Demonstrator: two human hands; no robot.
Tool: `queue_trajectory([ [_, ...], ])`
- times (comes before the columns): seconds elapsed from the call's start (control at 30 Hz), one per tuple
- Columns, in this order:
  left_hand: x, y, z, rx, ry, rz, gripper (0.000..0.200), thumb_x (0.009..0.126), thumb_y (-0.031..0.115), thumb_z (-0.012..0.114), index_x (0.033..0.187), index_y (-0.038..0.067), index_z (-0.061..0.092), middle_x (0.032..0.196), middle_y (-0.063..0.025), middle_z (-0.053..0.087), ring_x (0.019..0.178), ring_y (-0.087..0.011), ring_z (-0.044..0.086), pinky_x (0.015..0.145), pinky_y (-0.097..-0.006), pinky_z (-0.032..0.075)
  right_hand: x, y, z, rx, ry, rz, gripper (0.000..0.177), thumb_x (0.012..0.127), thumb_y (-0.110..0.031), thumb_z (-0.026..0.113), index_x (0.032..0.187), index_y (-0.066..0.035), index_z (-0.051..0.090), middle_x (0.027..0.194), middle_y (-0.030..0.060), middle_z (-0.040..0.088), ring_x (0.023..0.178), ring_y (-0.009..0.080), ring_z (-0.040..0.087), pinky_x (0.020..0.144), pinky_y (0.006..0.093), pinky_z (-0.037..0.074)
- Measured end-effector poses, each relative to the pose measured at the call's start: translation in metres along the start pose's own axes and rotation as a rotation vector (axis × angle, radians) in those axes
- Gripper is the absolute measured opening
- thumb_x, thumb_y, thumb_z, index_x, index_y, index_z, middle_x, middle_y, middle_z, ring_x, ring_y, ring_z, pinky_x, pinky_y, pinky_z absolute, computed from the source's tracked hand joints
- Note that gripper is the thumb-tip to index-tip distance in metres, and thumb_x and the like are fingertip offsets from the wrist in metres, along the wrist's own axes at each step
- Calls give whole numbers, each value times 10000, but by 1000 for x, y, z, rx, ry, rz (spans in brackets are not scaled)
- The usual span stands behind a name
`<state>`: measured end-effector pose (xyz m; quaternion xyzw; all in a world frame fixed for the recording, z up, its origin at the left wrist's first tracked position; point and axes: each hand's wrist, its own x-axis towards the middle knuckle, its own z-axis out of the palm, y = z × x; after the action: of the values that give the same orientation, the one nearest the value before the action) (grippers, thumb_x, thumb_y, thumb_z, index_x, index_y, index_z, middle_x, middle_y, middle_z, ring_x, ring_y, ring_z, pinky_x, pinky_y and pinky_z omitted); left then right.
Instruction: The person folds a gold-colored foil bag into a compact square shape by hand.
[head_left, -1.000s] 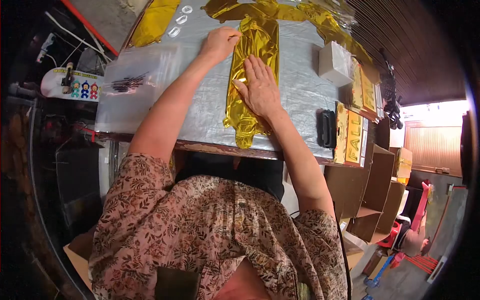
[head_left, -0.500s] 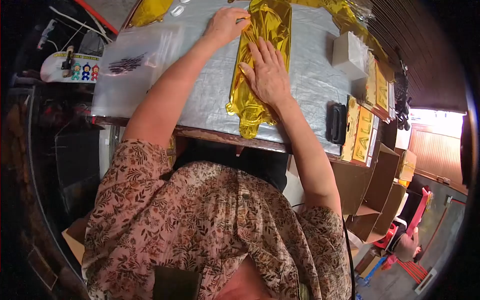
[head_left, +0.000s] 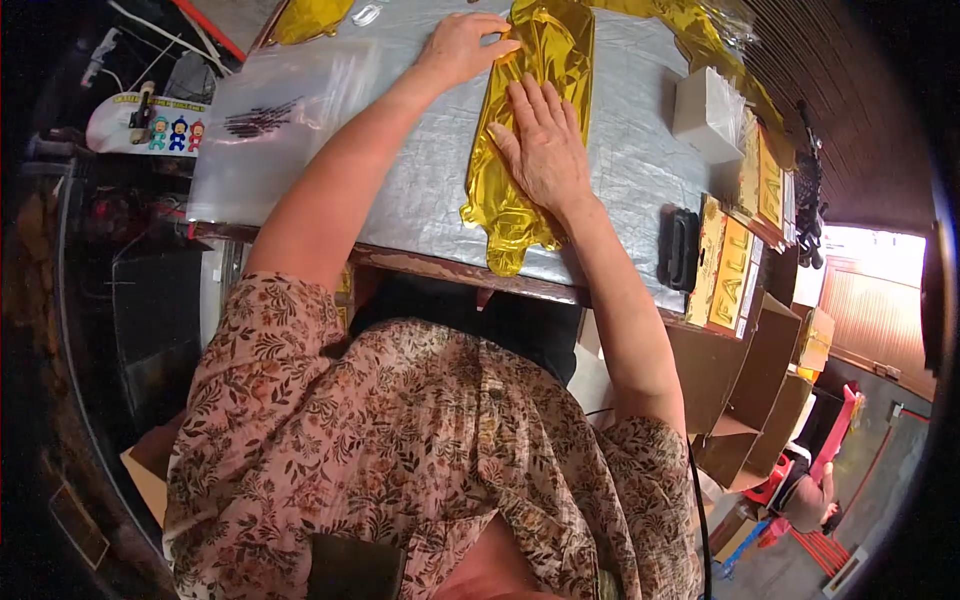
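Deflated gold balloon (head_left: pixel 520 215) is lying lengthwise on the bench (head_left: pixel 420 190), its tail reaching the near edge. The right hand (head_left: pixel 545 150) is pressing on the balloon's middle, grip open, palm and fingers flat. The left hand (head_left: pixel 455 45) is pinching the balloon's left side farther back, grip closed on it. A white box (head_left: pixel 708 112) is sitting near the right edge.

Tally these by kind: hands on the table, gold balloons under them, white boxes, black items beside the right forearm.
Hands: 2, the left hand curled at the balloon's edge and the right hand flat on it
Gold foil balloon: 1
White box: 1
Black item: 1
Total: 5
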<state>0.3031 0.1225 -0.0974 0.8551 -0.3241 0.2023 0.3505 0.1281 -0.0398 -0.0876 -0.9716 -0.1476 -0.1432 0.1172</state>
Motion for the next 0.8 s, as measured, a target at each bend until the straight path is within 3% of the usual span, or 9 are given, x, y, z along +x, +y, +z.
queue_trajectory([
  [0.07, 0, 18, -15, -143, -147, -322, 409, 924, 377, 758, 1234, 110, 757, 1242, -129, 748, 1142, -347, 699, 1010, -418, 537, 2, 0, -1, -8, 7, -8, 681, 1070, -471, 519, 1580, -38, 395, 1647, 188, 390, 1520, 405, 352, 1249, 533, 266],
  [0.1, -4, 22, -20, -143, -139, -316, 409, 924, 377, 758, 1234, 110, 757, 1242, -129, 748, 1142, -347, 699, 1010, -418, 537, -1, -3, -1, 22, 6, 0, 678, 1071, -469, 518, 1579, -37, 396, 1645, 193, 390, 1520, 407, 351, 1248, 537, 267],
  [0.17, -10, 16, -23, -88, -46, 64, 409, 950, 340, 730, 1296, 123, 726, 1274, -119, 739, 1159, -349, 679, 1016, -422, 528, 1, -1, -2, 45, 27, 12, 688, 1067, -471, 523, 1576, -26, 395, 1641, 210, 389, 1521, 412, 349, 1243, 548, 270],
  [0.2, -17, 16, -22, -91, -43, 80, 409, 950, 340, 730, 1296, 123, 726, 1274, -119, 739, 1159, -349, 679, 1016, -422, 528, 1, 0, -1, 36, 39, 18, 688, 1067, -471, 523, 1576, -26, 395, 1641, 210, 389, 1521, 412, 349, 1243, 548, 270],
  [0.47, -37, 26, -22, 156, -168, 88, 444, 977, 366, 693, 1373, 165, 685, 1466, 3, 637, 1246, -321, 579, 1069, -439, 479, -4, -4, 1, 29, 74, 24, 714, 1047, -470, 558, 1553, 12, 411, 1601, 225, 440, 1499, 407, 383, 1227, 514, 306],
  [0.7, -32, 23, -14, 148, -206, 54, 459, 998, 372, 658, 1418, 188, 653, 1472, 6, 632, 1285, -324, 562, 1086, -464, 460, -1, -1, 2, -6, 85, 18, 704, 1058, -491, 515, 1535, 21, 432, 1612, 213, 431, 1514, 380, 368, 1245, 502, 282],
  [0.8, -19, 16, -15, 90, -169, -5, 410, 1020, 270, 627, 1421, 184, 645, 1447, -14, 648, 1277, -329, 575, 1083, -452, 462, 0, -1, 3, 8, 73, 30, 699, 1061, -486, 513, 1540, 17, 429, 1617, 210, 425, 1513, 378, 369, 1246, 504, 278],
])
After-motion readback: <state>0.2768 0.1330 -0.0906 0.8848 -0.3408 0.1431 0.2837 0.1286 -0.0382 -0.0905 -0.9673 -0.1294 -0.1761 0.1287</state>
